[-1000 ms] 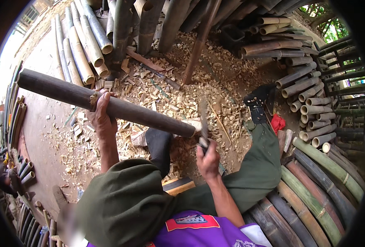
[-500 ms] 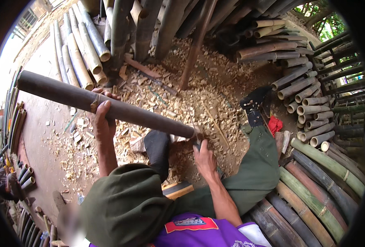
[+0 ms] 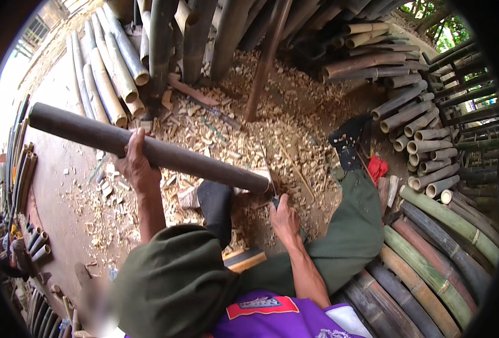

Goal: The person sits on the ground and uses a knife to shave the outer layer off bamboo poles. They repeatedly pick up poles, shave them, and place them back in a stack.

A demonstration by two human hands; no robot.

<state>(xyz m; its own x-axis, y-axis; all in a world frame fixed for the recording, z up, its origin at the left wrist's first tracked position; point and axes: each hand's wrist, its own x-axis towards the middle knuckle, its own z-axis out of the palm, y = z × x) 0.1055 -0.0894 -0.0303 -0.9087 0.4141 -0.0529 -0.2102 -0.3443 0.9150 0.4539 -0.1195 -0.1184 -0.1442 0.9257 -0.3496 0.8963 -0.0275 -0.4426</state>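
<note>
A long dark bamboo tube point(image 3: 199, 164) slants across in front of me, its far-left end higher and its other end near my right hand. My left hand point(image 3: 136, 162) is closed around the tube's middle from below, thumb along the near side and the other fingers mostly hidden behind it. My right hand point(image 3: 285, 217) is closed on the handle of a knife point(image 3: 267, 167), whose thin blade points away from me beside the tube's right end. A pale rim shows at that end. Whether the blade touches it I cannot tell.
Wood chips point(image 3: 294, 127) cover the ground ahead. Upright bamboo poles point(image 3: 196, 42) and a leaning brown pole point(image 3: 266, 62) stand beyond. Stacked cut tubes point(image 3: 424, 146) and long bamboo lengths point(image 3: 424, 281) lie at right. My dark-clad foot point(image 3: 214, 205) is below the tube.
The tube has turned, and the node ring seen near my left hand no longer shows. The left hand's fingers have shifted around it. My right hand has moved slightly nearer me with the knife.
</note>
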